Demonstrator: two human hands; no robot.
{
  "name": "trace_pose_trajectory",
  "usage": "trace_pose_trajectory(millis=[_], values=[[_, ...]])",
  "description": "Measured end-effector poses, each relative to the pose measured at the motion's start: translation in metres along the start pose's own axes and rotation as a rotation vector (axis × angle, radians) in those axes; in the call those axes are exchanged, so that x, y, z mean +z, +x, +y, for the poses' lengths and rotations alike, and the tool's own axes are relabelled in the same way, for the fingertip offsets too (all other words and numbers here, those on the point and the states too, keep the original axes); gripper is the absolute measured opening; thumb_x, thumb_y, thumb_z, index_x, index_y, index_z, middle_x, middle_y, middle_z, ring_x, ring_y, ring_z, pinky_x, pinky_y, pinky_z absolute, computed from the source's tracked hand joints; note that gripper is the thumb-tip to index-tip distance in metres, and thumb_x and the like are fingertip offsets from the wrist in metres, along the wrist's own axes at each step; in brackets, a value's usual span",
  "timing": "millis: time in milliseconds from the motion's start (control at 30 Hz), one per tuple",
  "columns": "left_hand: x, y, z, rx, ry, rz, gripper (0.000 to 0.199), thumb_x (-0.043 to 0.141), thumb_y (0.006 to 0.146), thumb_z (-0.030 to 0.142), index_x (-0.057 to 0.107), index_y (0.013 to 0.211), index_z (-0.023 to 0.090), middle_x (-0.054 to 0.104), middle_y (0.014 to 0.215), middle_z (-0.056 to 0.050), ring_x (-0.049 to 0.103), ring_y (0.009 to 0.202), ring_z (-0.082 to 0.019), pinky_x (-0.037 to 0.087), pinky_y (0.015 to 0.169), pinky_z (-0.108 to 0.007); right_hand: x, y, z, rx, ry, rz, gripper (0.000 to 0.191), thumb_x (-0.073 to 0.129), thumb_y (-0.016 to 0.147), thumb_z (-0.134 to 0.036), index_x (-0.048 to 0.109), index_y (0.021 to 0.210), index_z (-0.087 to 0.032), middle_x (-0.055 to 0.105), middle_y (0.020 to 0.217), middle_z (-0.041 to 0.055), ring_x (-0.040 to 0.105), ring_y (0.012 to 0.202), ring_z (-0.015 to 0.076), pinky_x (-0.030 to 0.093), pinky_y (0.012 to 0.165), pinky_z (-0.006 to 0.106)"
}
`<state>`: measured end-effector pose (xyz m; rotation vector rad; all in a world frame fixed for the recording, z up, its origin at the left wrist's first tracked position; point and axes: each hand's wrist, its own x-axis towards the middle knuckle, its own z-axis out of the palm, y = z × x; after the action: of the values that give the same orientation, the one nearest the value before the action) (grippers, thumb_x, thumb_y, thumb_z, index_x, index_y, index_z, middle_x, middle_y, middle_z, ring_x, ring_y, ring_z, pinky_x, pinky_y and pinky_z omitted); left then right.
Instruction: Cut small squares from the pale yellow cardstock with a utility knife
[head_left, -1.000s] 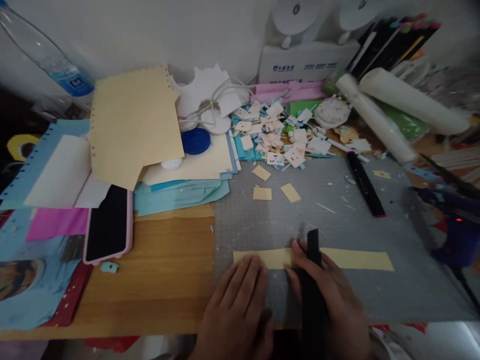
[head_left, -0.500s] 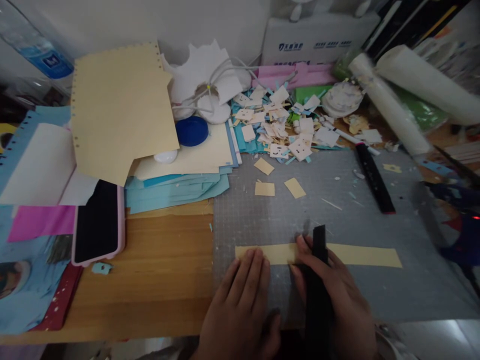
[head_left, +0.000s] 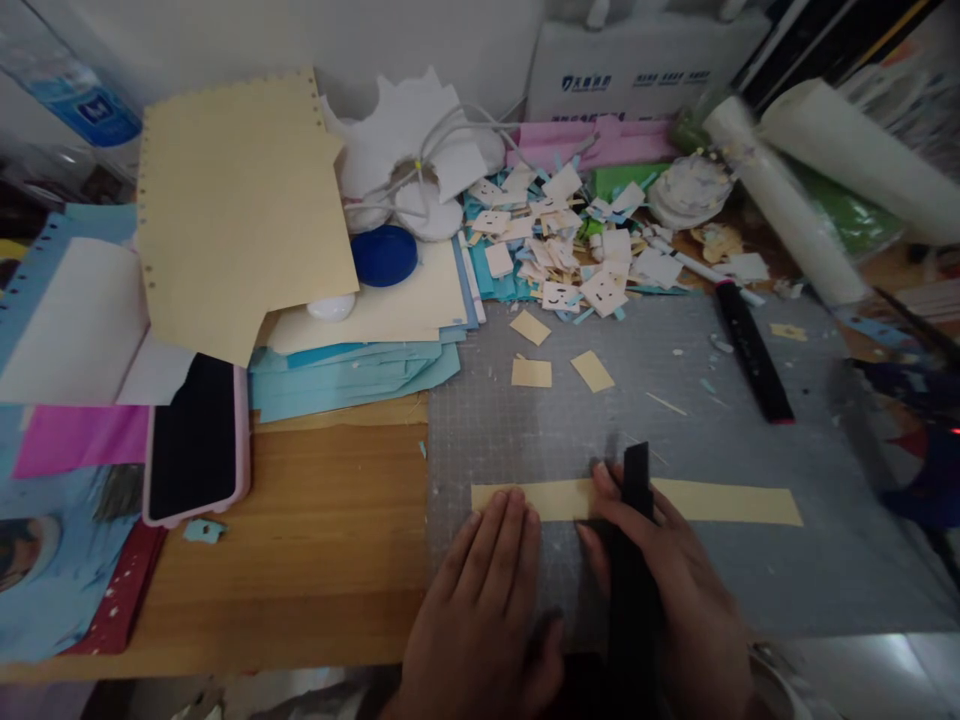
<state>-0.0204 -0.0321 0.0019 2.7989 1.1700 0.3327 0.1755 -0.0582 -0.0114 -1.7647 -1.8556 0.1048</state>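
Note:
A long pale yellow paper strip [head_left: 731,502] lies sideways on the grey cutting mat [head_left: 795,590]. My left hand [head_left: 480,600] rests flat on the strip's left part, fingers stretched out and side by side. A long black tool [head_left: 636,590], whose kind I cannot make out, stands in my right hand [head_left: 675,590], its narrow tip sticking up past the strip. The fingertips of my right hand touch the middle of the strip. Beyond the strip lie small yellow paper rectangles [head_left: 532,373].
A black marker [head_left: 754,352] lies at the mat's right. Behind the mat are a heap of small paper pieces [head_left: 555,240] and a blue round lid [head_left: 385,256]. Further left are a phone [head_left: 196,440] and yellow punched paper [head_left: 240,210]. White rolls [head_left: 787,200] lie back right.
The whole view has shifted slightly. Both hands, the black tool and the strip keep nearly the same places relative to each other.

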Motion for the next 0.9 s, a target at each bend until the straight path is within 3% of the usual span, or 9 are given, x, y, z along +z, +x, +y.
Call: trace_pose_trajectory(millis=[200,533,900], values=[[0.0003,0.0010,0.0000,-0.011,0.003,-0.006,0.068,0.048,0.094,0.050,0.048,0.144,0.003,0.048,0.152,-0.018,0.037,0.146,-0.028,0.017,0.123,-0.036,-0.0009,0.0005,0.0006,-0.016,0.005,-0.014,0.026,0.056,0.099,-0.024,0.061,0.124,-0.021,0.065,0.137,0.0114,0.064,0.124,0.0325,0.055,0.101,0.054],[0.0008,-0.0002,0.0006,-0.007,0.011,-0.009,0.069,0.048,0.095,0.051,0.047,0.145,0.004,0.046,0.153,-0.018,0.033,0.148,-0.029,0.017,0.123,-0.037,0.0003,0.0001,0.0012,-0.035,0.004,0.006,0.026,0.058,0.097,-0.019,0.061,0.123,-0.018,0.067,0.135,0.0114,0.065,0.123,0.0304,0.054,0.103,0.049],[-0.0009,0.0012,0.0015,-0.005,0.039,-0.023,0.068,0.045,0.095,0.050,0.047,0.144,0.003,0.048,0.151,-0.019,0.040,0.144,-0.029,0.016,0.123,-0.037,-0.0003,0.0017,0.0005,-0.046,-0.022,0.007,0.021,0.056,0.100,-0.023,0.062,0.119,-0.018,0.068,0.133,0.0121,0.066,0.121,0.0283,0.054,0.103,0.047]])
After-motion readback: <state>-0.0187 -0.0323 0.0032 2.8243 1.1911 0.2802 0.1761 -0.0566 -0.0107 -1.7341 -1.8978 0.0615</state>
